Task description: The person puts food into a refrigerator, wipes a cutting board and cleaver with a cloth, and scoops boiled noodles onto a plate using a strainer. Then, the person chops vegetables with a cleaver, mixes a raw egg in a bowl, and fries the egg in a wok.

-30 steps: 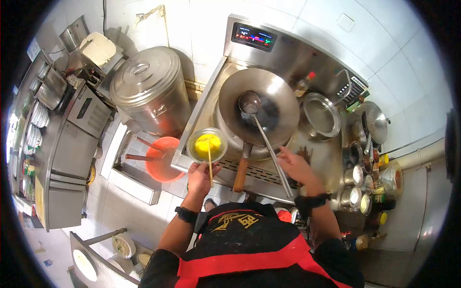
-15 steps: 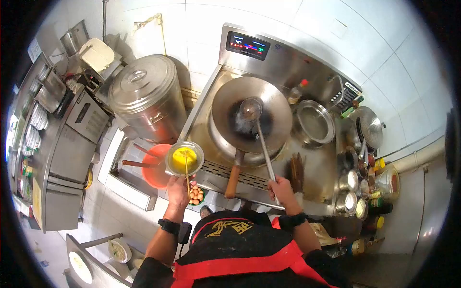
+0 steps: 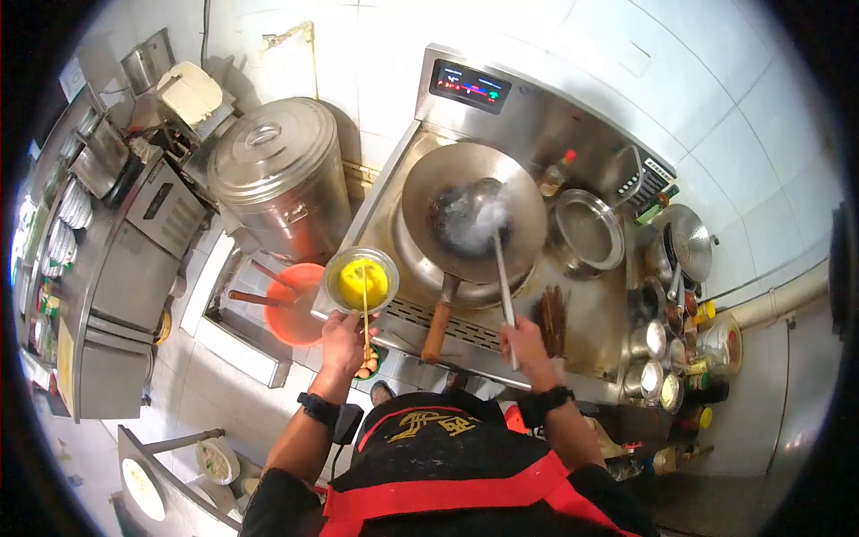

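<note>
My left hand (image 3: 342,345) is closed around a metal bowl (image 3: 335,276) of yellow beaten egg (image 3: 362,285). Chopsticks (image 3: 366,320) stand in the egg and slant back over that same hand. In my right hand (image 3: 526,345) is the long handle of a metal ladle (image 3: 505,286). Its head lies in the wok (image 3: 429,174), largely veiled by white steam or smoke (image 3: 488,215). The wok rests on the stove, its wooden handle (image 3: 437,333) pointing towards me between my two hands.
Left of the stove are a large lidded pot (image 3: 268,157) and an orange bucket (image 3: 295,333) with wooden handles in it. Eggs (image 3: 368,365) lie below my left hand. A round metal pan (image 3: 586,231), a bottle (image 3: 557,173) and several seasoning containers (image 3: 653,340) stand to the right.
The white vapour in the wok has grown and now covers the ladle head. The bowl with the chopsticks appears slightly further right and higher. The whole view has shifted a little.
</note>
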The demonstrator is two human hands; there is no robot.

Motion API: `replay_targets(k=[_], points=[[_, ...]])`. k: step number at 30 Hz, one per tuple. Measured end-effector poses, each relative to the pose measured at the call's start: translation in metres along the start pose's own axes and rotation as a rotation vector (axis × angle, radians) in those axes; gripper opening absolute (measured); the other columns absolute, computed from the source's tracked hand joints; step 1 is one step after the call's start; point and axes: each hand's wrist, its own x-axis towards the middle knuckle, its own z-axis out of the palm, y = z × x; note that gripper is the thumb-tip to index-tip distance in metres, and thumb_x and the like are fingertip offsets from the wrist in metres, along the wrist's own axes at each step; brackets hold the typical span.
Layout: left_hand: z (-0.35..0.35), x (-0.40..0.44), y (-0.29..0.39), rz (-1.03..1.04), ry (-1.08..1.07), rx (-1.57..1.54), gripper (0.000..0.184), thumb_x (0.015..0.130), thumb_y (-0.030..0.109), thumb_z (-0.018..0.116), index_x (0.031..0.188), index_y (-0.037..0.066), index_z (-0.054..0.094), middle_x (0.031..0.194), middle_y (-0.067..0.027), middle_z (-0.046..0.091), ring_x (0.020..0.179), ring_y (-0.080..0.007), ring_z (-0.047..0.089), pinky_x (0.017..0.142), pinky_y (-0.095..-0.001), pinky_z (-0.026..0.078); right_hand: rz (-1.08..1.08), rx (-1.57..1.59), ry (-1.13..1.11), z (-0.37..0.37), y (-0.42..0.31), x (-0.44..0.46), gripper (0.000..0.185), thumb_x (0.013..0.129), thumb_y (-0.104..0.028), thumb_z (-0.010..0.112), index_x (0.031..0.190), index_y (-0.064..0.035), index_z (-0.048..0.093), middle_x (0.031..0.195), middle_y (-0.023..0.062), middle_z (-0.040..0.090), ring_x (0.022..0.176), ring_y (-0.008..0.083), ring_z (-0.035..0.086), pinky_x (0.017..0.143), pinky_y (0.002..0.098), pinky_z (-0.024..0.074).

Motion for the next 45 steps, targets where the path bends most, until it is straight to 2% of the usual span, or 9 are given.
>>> replay_targets(k=[4,12,16,23,26,29,36,38,45], points=[[0.005,-0.001,0.003,0.006,0.004,0.020,0.021,0.099,0.007,0.048,0.114,-0.007,0.045,0.108,-0.0195,0.061,0.095,-0.0268,0.067,0.065,-0.0324,0.057,-0.166,-0.540,0.160,0.003,0.017,-0.046,0.021,0.090,-0.016,0.056,0.101,0.0018,0.056,0.065,0.0073,0.058,0.048,0.0164,0.057,0.042,0.0325,0.0448],[0.026,0.010,0.007,0.047,-0.049,0.024,0.017,0.098,0.005,0.050,0.110,-0.006,0.048,0.103,-0.0179,0.063,0.090,-0.0254,0.069,0.059,-0.0291,0.057,0.209,0.629,-0.130,-0.022,-0.020,0.011,0.023,0.095,-0.023,0.055,0.085,-0.0034,0.059,0.056,0.0058,0.054,0.044,0.0136,0.054,0.041,0.0278,0.0426],[0.030,0.024,0.005,0.065,-0.058,0.089,0.016,0.098,0.006,0.051,0.110,-0.005,0.050,0.102,-0.0164,0.064,0.085,-0.0236,0.069,0.056,-0.0289,0.055,-0.098,-0.781,0.193,0.002,0.022,-0.030,0.018,0.097,-0.020,0.053,0.088,-0.0053,0.058,0.061,0.0058,0.057,0.047,0.0139,0.055,0.043,0.0290,0.0436],[0.058,0.056,0.001,0.034,-0.127,0.151,0.019,0.096,0.005,0.052,0.113,-0.004,0.052,0.104,-0.0148,0.065,0.085,-0.0232,0.069,0.053,-0.0263,0.051,0.207,0.390,-0.300,-0.045,-0.017,0.006,0.022,0.098,-0.024,0.051,0.094,-0.0024,0.053,0.072,0.0084,0.060,0.047,0.0129,0.054,0.042,0.0323,0.0431],[0.081,0.067,0.005,0.016,-0.139,0.157,0.022,0.096,0.004,0.050,0.117,-0.004,0.051,0.110,-0.0154,0.063,0.085,-0.0250,0.068,0.051,-0.0255,0.045,0.106,0.344,-0.132,-0.024,0.010,0.016,0.031,0.094,-0.025,0.053,0.109,0.0021,0.053,0.080,0.0159,0.064,0.056,0.0244,0.062,0.052,0.0405,0.0493],[0.100,0.085,0.005,0.045,-0.155,0.236,0.017,0.095,0.002,0.052,0.111,-0.005,0.053,0.102,-0.0128,0.064,0.080,-0.0224,0.070,0.046,-0.0252,0.048,-0.113,-0.668,0.255,-0.016,0.015,-0.029,0.061,0.083,-0.020,0.059,0.137,0.0036,0.043,0.098,0.0306,0.064,0.096,0.0474,0.061,0.086,0.0519,0.0481],[0.164,0.139,-0.013,0.168,-0.081,0.686,0.013,0.085,0.006,0.062,0.090,-0.006,0.061,0.084,-0.0158,0.067,0.072,-0.0266,0.068,0.048,-0.0364,0.049,-0.280,-0.711,0.428,-0.062,0.090,-0.043,0.061,0.082,-0.020,0.060,0.139,-0.0039,0.045,0.100,0.0275,0.065,0.093,0.0451,0.062,0.083,0.0530,0.0487],[0.168,0.166,-0.022,0.822,-0.071,1.548,0.014,0.083,0.003,0.058,0.093,-0.006,0.061,0.080,-0.0190,0.066,0.079,-0.0403,0.066,0.066,-0.0454,0.053,-0.264,-0.587,0.375,-0.058,0.100,-0.044,0.057,0.083,-0.020,0.060,0.136,-0.0039,0.048,0.101,0.0270,0.065,0.093,0.0445,0.062,0.083,0.0520,0.0490],[0.228,0.098,0.002,1.150,-0.438,1.774,0.024,0.085,0.002,0.052,0.108,-0.001,0.057,0.129,-0.0245,0.045,0.105,-0.0459,0.056,0.088,-0.0495,0.050,-0.260,-0.286,0.352,-0.069,0.086,-0.054,0.047,0.083,-0.020,0.061,0.125,0.0004,0.053,0.101,0.0276,0.065,0.093,0.0448,0.062,0.082,0.0505,0.0488]])
